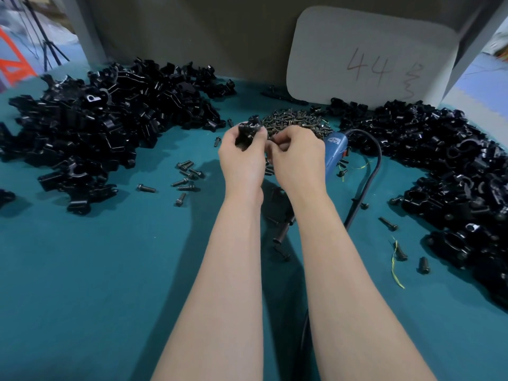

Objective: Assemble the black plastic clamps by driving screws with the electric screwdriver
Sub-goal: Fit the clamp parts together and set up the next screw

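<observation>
- The left hand (242, 160) grips a black clamp (248, 131) up over the green table (82, 270).
- The right hand (298, 158) is just beside it with curled fingers. I cannot tell if it holds anything.
- The screws (298, 121) sit in a pile just behind the hands.
- The blue screwdriver (334, 151) lies by the right hand.
- Big clamp heaps lie on the left (96, 119) and on the right (453, 174).

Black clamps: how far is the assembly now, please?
Done: the right pile looks like joined clamps, though I cannot be sure. In hand: the left hand grips one clamp, the right hand curls beside it; any screw there is hidden. The electric screwdriver lies on the table, in no hand. Left: the big left pile and the screw pile wait.
</observation>
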